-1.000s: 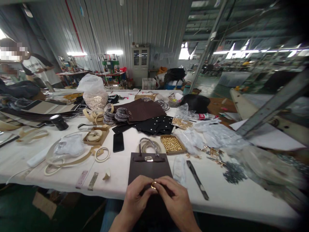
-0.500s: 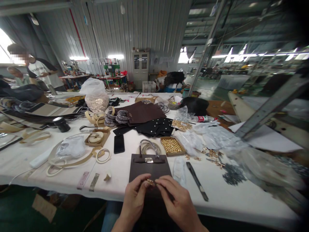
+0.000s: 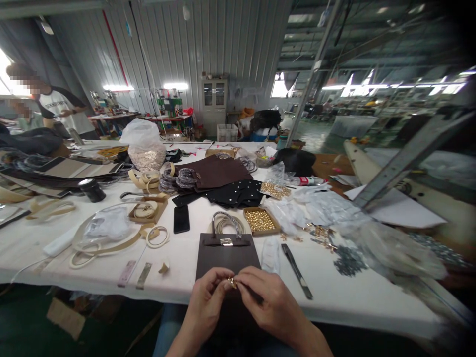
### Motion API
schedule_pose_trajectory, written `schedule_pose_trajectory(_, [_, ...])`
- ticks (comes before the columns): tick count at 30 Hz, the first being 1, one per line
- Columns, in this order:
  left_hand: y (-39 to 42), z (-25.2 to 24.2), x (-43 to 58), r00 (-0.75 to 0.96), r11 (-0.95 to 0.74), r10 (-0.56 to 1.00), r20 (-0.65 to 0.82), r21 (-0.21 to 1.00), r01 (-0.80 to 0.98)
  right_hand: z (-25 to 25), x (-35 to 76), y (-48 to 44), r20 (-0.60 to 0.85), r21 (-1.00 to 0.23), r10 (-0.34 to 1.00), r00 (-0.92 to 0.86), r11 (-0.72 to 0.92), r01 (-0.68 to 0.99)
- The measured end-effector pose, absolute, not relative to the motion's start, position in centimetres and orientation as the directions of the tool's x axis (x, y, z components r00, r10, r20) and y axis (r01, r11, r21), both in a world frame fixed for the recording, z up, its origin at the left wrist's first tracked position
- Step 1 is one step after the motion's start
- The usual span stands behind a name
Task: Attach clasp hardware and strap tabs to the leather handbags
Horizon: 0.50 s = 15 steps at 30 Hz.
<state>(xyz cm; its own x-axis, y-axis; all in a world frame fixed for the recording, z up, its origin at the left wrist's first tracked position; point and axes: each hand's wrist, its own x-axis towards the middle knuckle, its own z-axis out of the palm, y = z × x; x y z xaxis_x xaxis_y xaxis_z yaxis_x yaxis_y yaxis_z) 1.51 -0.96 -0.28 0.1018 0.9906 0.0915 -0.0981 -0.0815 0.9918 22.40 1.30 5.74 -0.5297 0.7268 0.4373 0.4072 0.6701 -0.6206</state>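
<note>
A small gold-coloured metal fitting (image 3: 232, 282) is pinched between the fingertips of both hands; its exact kind is too small to make out. My left hand (image 3: 208, 297) grips it from the left with thumb and forefinger. From the right, my right hand (image 3: 266, 297) closes its thumb and fingers on the same piece. Beneath and behind the hands lies a dark brown handbag panel (image 3: 227, 258) with a metal clasp (image 3: 226, 242) and a strap. A wrapped handle (image 3: 238, 227) arches at its far end. The panel's near part is hidden by my hands.
A box of gold studs (image 3: 260, 221) stands behind the panel. A dark cutter-like tool (image 3: 296, 271) lies to the right, near dark small parts (image 3: 349, 261). Leftward are a phone (image 3: 181, 219), a tape roll (image 3: 156, 237) and stacked brown panels (image 3: 223, 171). Two people are at far left.
My right fingers have drawn in closer around the gold fitting, which shows turned differently. The whole view has shifted slightly. Both hands remain over the panel.
</note>
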Motion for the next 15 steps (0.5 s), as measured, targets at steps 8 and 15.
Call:
schedule_pose_trajectory(8, [-1.6,1.2,1.7,0.107,-0.128,0.985,0.133,0.99,-0.05,5.1,22.6,0.8,0.476,-0.594,0.728,-0.493,0.68,0.431])
schedule_pose_trajectory(15, [-1.8,2.0,2.0,0.119,-0.145,0.981,0.15,0.988,-0.054,5.1,22.0,-0.3,0.616,-0.581,0.711,-0.341,0.701,0.413])
